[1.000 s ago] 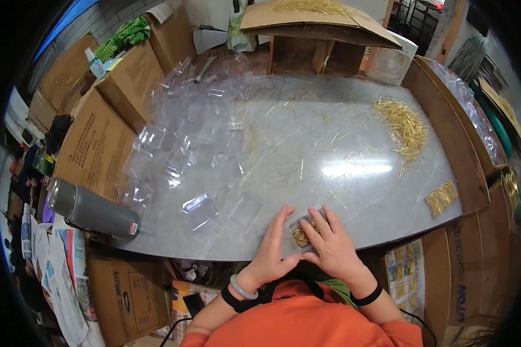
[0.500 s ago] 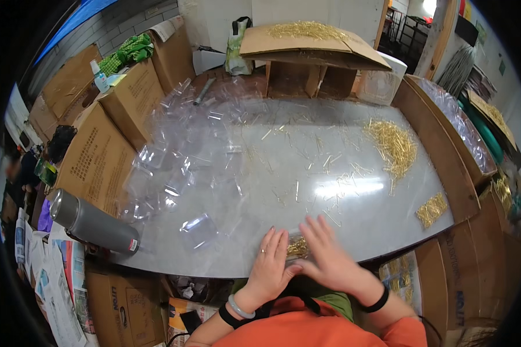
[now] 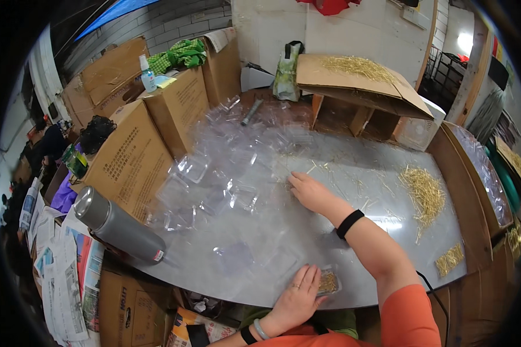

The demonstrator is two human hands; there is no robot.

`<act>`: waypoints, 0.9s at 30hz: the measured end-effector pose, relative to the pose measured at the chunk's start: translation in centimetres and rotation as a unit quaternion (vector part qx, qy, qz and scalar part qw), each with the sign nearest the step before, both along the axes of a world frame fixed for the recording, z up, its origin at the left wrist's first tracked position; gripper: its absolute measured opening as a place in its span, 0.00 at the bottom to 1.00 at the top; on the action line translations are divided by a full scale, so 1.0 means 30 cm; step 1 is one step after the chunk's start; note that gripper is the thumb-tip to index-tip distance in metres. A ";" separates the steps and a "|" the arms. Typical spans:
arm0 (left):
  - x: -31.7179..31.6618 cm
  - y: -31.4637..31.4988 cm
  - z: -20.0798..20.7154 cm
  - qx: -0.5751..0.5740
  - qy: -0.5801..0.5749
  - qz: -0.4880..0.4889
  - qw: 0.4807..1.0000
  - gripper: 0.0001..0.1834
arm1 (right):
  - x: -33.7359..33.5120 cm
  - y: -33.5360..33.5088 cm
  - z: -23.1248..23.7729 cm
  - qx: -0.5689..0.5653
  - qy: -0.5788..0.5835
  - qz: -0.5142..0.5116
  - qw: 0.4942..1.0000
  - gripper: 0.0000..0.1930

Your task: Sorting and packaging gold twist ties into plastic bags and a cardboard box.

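A small clear plastic case (image 3: pixel 334 287) filled with gold-coloured metal pins lies at the table's near edge. My left hand (image 3: pixel 295 296) rests flat against its left side, fingers stretched out. Farther up the table, my right hand (image 3: pixel 312 192) is closed, its bent fingertips down at the surface among scattered gold pins and close to the clear plastic cases (image 3: pixel 246 157). Whatever those fingertips hold, if anything, is too small to make out. One more flat clear case (image 3: pixel 234 258) lies to the left of my left hand.
A heap of gold pins (image 3: pixel 425 194) lies at the right, with a filled pack (image 3: pixel 449 259) near the right edge. A grey flask (image 3: pixel 118 225) leans at the left, beside cardboard boxes (image 3: pixel 130 162). A cardboard shelf (image 3: pixel 359 92) stands at the back.
My right hand has left the filled case and reached forward to the middle of the table. My left hand stays beside the case. The whole view has shifted.
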State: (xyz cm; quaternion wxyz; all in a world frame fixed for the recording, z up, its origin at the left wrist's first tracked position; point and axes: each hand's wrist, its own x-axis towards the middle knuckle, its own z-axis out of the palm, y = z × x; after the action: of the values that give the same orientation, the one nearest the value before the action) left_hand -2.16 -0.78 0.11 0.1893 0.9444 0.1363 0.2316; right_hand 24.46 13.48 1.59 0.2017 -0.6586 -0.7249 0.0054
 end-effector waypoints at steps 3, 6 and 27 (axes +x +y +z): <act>-0.007 0.001 0.000 0.000 -0.005 0.004 1.000 0.38 | -0.026 0.050 -0.006 -0.023 -0.054 0.039 0.997 0.20; -0.011 0.004 -0.008 0.000 -0.010 -0.005 1.000 0.38 | 0.004 -0.030 -0.042 -0.020 -0.126 0.091 0.988 0.21; -0.049 0.032 -0.002 -0.019 0.012 -0.024 0.999 0.37 | 0.002 -0.430 0.071 -0.141 -0.138 0.138 0.971 0.26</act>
State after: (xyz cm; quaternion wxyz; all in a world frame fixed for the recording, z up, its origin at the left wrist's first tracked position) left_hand -3.63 0.17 0.05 0.2112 0.9463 0.1203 0.2133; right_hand 24.52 0.59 3.73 0.0022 -0.5685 -0.8215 0.0447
